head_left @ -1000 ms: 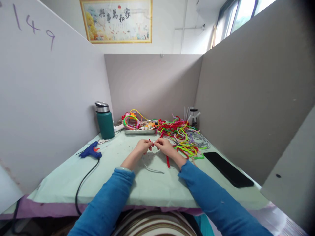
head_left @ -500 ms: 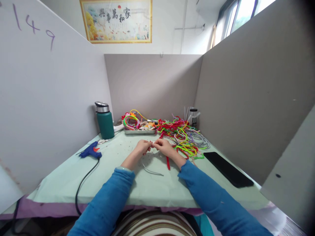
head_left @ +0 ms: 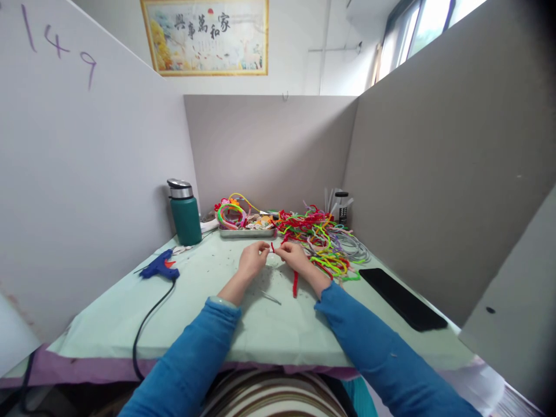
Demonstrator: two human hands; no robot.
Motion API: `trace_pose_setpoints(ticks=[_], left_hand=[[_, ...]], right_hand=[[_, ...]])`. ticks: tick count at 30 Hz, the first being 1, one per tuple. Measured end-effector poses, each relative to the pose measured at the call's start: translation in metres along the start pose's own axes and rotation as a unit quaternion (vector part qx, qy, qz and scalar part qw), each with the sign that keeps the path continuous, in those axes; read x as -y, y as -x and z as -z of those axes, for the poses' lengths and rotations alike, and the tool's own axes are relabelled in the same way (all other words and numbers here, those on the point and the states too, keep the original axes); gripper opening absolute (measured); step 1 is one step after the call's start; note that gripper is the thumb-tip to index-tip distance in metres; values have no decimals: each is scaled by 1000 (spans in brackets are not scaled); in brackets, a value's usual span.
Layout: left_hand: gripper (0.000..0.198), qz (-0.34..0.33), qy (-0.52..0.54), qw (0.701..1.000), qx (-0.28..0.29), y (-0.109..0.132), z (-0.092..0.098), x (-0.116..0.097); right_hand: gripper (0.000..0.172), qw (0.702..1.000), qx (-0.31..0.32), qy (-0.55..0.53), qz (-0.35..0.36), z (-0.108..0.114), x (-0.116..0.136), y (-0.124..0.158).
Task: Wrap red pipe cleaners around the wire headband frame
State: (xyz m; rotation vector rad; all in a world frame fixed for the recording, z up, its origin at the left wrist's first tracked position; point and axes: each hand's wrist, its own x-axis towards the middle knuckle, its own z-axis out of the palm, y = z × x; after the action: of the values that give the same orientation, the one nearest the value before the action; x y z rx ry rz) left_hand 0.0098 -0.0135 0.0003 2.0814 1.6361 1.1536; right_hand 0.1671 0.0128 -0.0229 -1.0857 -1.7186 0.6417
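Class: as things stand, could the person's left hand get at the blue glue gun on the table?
Probably yes. The glue gun lies in the open, left of the left hand, bare table between; but that hand's grip is pinching a red pipe cleaner.

Both hands, left hand [head_left: 252, 262] and right hand [head_left: 294, 256], pinch a red pipe cleaner [head_left: 295, 282] above the table [head_left: 108, 324].

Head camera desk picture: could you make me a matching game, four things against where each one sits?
Things:
1. blue plastic glue gun
2. green metal flask with a silver lid
3. flat black phone
4. red fuzzy pipe cleaner

Places:
A. right side of the table, near the partition
B. pinched between the left hand and right hand
C. back left corner
D. left side, its black cord running toward the front edge

Pairs: 1-D, 2-C, 3-A, 4-B
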Motion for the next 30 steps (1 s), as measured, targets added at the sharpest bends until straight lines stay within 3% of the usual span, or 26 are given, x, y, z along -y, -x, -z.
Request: trace_pose_setpoints(ticks=[4,9,15,24,30], left_hand=[[28,-76,-43,996,-1,4,2,-3],[28,-75,-91,993,22,8,4,-7],[24,-79,-105,991,10,8,5,-8],[19,-40,-41,998,20,-2,-1,2],[27,1,55,995,88,-6,-2,4]], right_hand=[[26,1000,-6,-7,8,0,-1,-1],[23,1000,-1,-17,13,-1,0,0],[22,999,14,-23,29,-2,2,1],[24,999,24,-26,24,-1,3,1],[25,998,36,-32,27,1,7,5]])
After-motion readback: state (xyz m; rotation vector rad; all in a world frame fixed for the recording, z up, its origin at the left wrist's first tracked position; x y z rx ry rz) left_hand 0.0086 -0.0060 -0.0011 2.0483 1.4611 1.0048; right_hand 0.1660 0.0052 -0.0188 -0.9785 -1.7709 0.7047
